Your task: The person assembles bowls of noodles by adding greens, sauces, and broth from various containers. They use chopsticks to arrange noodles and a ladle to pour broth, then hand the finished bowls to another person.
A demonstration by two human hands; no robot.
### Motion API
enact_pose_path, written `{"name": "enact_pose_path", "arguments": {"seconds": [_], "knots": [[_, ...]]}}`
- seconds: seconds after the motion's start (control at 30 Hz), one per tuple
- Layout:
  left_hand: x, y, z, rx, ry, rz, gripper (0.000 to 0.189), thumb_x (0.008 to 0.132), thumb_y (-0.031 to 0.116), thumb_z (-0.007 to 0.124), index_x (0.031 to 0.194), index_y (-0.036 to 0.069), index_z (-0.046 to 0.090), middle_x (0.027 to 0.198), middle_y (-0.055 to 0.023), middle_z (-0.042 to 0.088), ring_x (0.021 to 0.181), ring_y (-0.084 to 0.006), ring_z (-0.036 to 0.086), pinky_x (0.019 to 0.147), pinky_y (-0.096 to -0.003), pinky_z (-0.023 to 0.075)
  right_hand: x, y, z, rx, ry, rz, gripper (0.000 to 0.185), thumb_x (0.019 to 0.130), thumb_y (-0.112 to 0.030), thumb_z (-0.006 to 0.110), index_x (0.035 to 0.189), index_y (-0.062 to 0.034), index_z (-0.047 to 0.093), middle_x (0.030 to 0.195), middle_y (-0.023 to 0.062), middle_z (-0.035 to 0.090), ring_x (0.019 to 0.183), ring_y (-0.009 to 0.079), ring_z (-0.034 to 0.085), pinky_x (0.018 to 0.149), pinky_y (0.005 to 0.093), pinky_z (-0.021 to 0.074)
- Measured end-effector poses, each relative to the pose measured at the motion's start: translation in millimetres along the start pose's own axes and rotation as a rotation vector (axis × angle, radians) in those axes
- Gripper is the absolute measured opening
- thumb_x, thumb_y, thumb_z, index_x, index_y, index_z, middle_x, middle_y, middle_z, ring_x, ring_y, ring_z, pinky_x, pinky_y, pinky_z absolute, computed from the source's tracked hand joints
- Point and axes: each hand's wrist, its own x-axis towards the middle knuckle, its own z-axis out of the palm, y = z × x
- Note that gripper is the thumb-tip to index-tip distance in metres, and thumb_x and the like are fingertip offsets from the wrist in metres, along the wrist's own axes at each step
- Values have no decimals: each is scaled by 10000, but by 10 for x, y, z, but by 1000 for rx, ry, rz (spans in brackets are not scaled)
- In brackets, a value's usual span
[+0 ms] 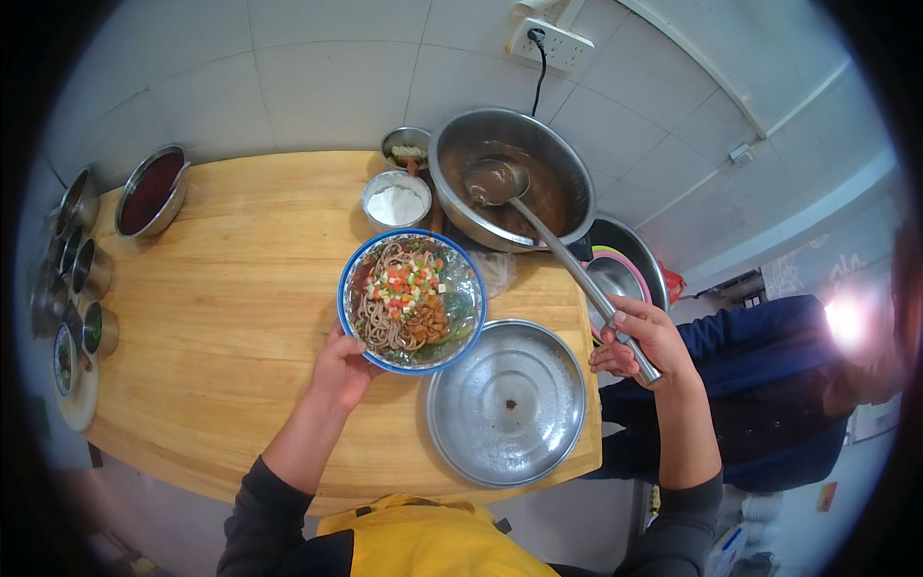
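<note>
My left hand point(342, 364) holds a blue-rimmed bowl of noodles point(413, 301) by its lower left edge, over the wooden table. Brown noodles, diced red, green and white bits, brown chopped topping and green leaves lie in the bowl. My right hand point(639, 337) grips the handle of a long metal ladle point(562, 249). The ladle's head, with brown liquid in it, is inside a large steel pot point(441, 186) of brown broth. A round metal lid point(506, 404) lies on the table between my hands, partly below the bowl.
Behind the bowl stand a bowl of white powder point(396, 204) and a small steel bowl point(405, 137). A steel bowl of dark red liquid point(151, 195) and several steel containers point(92, 268) line the left side. Basins point(644, 249) sit right of the pot. Another person point(764, 389) stands at the right.
</note>
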Motion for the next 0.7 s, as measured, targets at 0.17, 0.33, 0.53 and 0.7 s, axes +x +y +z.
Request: {"name": "enact_pose_path", "arguments": {"seconds": [0.17, 0.33, 0.53, 0.7], "knots": [[47, 45, -88, 19, 19, -24, 662, 681, 29, 445, 1329, 134, 354, 1247, -119, 496, 1070, -303, 552, 799, -495, 536, -269, 111, 170, -47, -54, -81, 409, 910, -48, 447, 1298, 68, 398, 732, 98, 546, 417, 80, 464, 353, 199, 387], [45, 39, -107, 61, 60, -16, 605, 689, 51, 452, 1286, 116, 386, 1222, -133, 516, 1057, -310, 564, 798, -483, 540, -623, 209, 358, -58, -53, -112, 376, 908, -50, 440, 1252, 100, 431, 707, 106, 552, 396, 68, 458, 344, 181, 398], [51, 131, -189, 41, -5, -30, 631, 705, 22, 439, 1320, 123, 343, 1173, -139, 532, 993, -308, 591, 770, -510, 554, -1062, 345, 601, 66, -93, -165, 426, 902, -69, 445, 1270, 135, 382, 695, 110, 549, 388, 77, 469, 324, 186, 410], [68, 161, -196, 26, 16, -54, 622, 695, 27, 455, 1303, 126, 361, 1157, -125, 544, 973, -293, 600, 757, -491, 560, -1391, 404, 716, 93, -15, -164, 462, 891, -63, 464, 1314, 94, 365, 718, 161, 559, 397, 105, 492, 329, 212, 422]]}}
